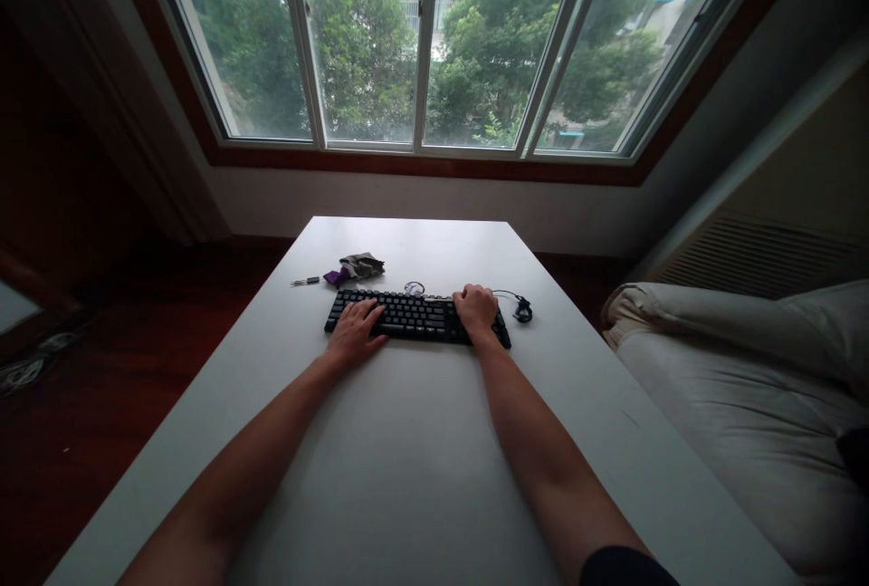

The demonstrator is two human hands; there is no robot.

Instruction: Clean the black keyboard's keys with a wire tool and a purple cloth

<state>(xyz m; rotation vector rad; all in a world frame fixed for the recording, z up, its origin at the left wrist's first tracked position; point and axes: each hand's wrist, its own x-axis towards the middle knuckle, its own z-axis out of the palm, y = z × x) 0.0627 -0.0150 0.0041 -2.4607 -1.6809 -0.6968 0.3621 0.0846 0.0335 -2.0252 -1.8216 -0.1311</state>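
Observation:
A black keyboard [421, 318] lies across the white table in front of me. My left hand [354, 329] rests on its left end, fingers stretched out over the keys and the thumb at the front edge. Over the right part of the keyboard, my right hand [476, 309] is closed with its fingers curled in. A thin pale strip shows along the back keys just left of that hand; whether the fingers hold it, I cannot make out. The keyboard's cable [522, 309] lies bundled behind its right end.
Crumpled grey and purple cloths [358, 267] lie behind the keyboard's left end, beside a small slim tool [305, 281]. The white table [407, 459] narrows toward the window [421, 43]. A pale sofa [733, 387] stands along the right side.

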